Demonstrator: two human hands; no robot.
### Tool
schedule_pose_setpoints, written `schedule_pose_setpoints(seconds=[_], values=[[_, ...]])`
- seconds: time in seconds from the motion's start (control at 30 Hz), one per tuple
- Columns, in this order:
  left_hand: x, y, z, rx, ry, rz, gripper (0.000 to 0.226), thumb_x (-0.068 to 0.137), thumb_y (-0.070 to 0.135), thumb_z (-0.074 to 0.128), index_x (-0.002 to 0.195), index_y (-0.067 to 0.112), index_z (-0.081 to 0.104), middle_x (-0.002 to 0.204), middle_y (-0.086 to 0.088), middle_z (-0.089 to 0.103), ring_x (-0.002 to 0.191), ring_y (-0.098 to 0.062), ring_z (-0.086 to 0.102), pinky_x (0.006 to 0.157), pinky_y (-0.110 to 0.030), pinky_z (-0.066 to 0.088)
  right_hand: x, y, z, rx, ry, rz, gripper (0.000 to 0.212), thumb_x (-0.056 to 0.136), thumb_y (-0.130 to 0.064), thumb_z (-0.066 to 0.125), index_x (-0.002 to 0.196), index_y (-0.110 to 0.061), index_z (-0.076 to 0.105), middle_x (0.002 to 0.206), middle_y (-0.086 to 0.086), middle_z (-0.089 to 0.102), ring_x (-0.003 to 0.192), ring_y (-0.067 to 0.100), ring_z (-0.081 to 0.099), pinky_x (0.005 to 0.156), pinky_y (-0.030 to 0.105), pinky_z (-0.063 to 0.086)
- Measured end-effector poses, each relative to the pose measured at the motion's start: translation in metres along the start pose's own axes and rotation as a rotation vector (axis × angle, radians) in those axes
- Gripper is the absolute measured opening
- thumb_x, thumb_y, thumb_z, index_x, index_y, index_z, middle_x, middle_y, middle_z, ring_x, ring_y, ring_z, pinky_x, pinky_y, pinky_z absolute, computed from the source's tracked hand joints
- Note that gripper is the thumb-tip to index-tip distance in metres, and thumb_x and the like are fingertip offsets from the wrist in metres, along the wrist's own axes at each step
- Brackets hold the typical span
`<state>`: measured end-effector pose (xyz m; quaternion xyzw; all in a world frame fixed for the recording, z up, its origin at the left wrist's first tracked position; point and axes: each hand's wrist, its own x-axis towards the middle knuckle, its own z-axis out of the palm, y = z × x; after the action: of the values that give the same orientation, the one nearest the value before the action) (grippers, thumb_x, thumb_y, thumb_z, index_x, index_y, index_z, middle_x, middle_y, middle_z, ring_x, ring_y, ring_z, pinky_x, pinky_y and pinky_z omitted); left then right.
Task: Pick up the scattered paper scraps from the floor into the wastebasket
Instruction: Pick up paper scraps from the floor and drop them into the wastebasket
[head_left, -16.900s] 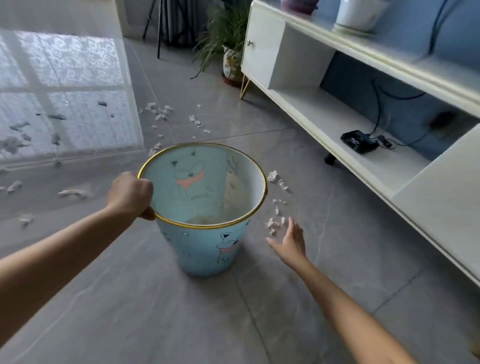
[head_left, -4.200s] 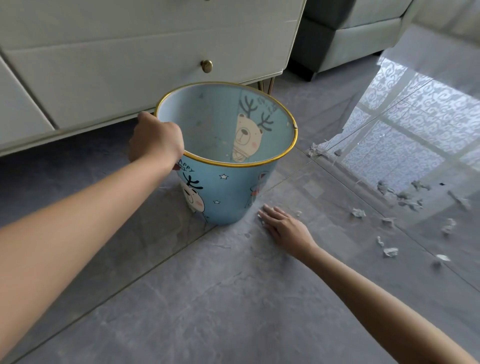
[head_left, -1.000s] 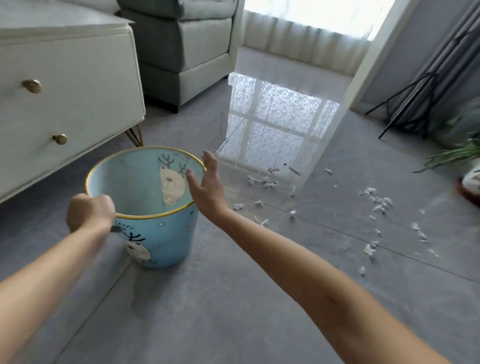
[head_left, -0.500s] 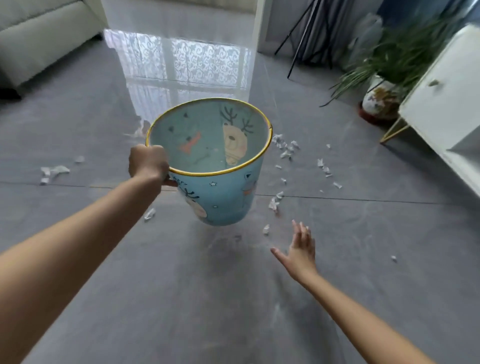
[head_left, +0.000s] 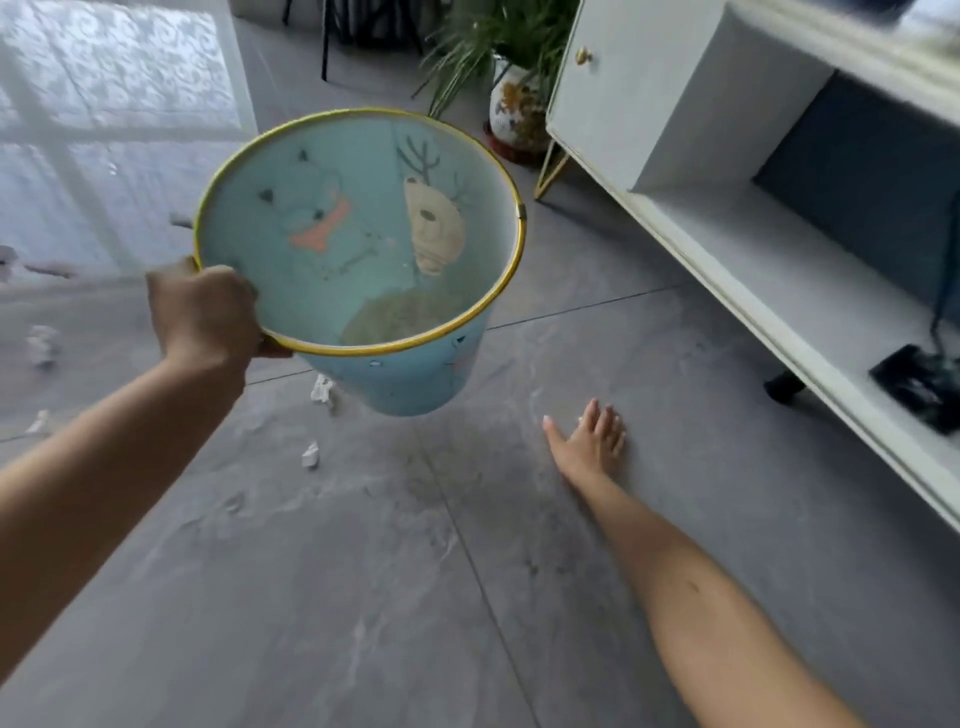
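Left hand (head_left: 202, 312) clenches the rim (head_left: 400, 347) of a blue basket (head_left: 363, 218), held tilted in the air (probably to carry it nearer the scraps (head_left: 310, 456) lying beneath and left of it). Right hand (head_left: 589, 444) is released, fingers (head_left: 593, 415) straight, low by the floor (head_left: 363, 597).

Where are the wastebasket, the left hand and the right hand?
wastebasket (head_left: 405, 384): head view, blue outer wall near the bottom.
left hand (head_left: 202, 312): head view, back of the hand gripping the rim.
right hand (head_left: 589, 444): head view, back of the hand, fingers straight.
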<state>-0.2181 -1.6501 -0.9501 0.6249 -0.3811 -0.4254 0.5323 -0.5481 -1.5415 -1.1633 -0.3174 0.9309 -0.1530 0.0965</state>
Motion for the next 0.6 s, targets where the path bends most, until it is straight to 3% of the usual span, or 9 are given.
schedule_pose_setpoints(seconds=[0.07,0.17,0.23,0.3,0.43,0.5,0.6], values=[[-0.001,0.003,0.01,-0.05,-0.046,0.016,0.026,0.076,-0.01,0.043,0.064,0.013,0.049,0.067,-0.006,0.047,0.053,-0.019,0.049,0.026,-0.02,0.041,0.009,-0.012,0.01,-0.019,-0.002,-0.034,0.082,0.091,-0.049,0.043,0.147,-0.002,0.008,0.157,0.017,0.006,0.145,0.028,0.006,0.118,0.038,0.001],[0.012,0.011,-0.002,0.0,0.013,0.05,0.023,0.073,-0.006,0.047,0.062,0.015,0.051,0.067,-0.008,0.048,0.056,-0.023,0.049,0.029,-0.022,0.044,0.014,-0.059,0.028,0.016,-0.019,-0.064,0.079,0.093,-0.047,0.038,0.146,0.002,0.006,0.156,0.019,0.002,0.146,0.027,0.003,0.117,0.035,-0.002],[0.026,0.014,-0.019,0.072,0.092,0.077,0.01,0.06,0.005,0.05,0.061,0.012,0.057,0.072,-0.014,0.055,0.066,-0.028,0.057,0.046,-0.04,0.056,0.017,-0.095,0.039,0.018,-0.04,-0.127,0.079,0.094,-0.046,0.037,0.146,0.002,0.005,0.156,0.018,0.002,0.146,0.026,0.003,0.117,0.034,-0.002],[0.046,0.01,-0.043,0.128,0.184,0.156,0.02,0.049,0.013,0.05,0.063,0.015,0.065,0.074,-0.016,0.059,0.073,-0.029,0.06,0.064,-0.06,0.056,0.021,-0.129,0.047,0.053,-0.06,-0.17,0.078,0.093,-0.045,0.039,0.146,0.002,0.006,0.156,0.018,0.004,0.145,0.026,0.005,0.117,0.033,-0.001],[0.077,0.004,-0.085,0.156,0.261,0.187,0.034,0.042,0.021,0.049,0.072,0.015,0.066,0.076,-0.016,0.061,0.077,-0.037,0.065,0.065,-0.065,0.053,0.041,-0.194,0.053,0.28,-0.133,-0.131,0.079,0.091,-0.045,0.046,0.147,0.0,0.011,0.156,0.017,0.009,0.145,0.027,0.007,0.117,0.035,0.003],[0.077,0.006,-0.093,0.175,0.294,0.157,0.025,0.047,0.015,0.048,0.065,0.019,0.066,0.074,-0.016,0.059,0.073,-0.03,0.06,0.065,-0.065,0.053,0.049,-0.216,0.055,0.296,-0.234,-0.16,0.078,0.091,-0.046,0.046,0.147,-0.004,0.012,0.157,0.014,0.008,0.145,0.026,0.007,0.116,0.035,0.005],[0.079,0.003,-0.106,0.183,0.335,0.116,0.022,0.05,0.013,0.047,0.061,0.021,0.065,0.072,-0.017,0.057,0.071,-0.032,0.059,0.066,-0.065,0.054,0.036,-0.246,0.069,0.292,-0.492,-0.399,0.07,0.094,-0.043,0.043,0.148,-0.006,0.017,0.158,0.009,0.008,0.145,0.021,0.01,0.116,0.032,0.009]])
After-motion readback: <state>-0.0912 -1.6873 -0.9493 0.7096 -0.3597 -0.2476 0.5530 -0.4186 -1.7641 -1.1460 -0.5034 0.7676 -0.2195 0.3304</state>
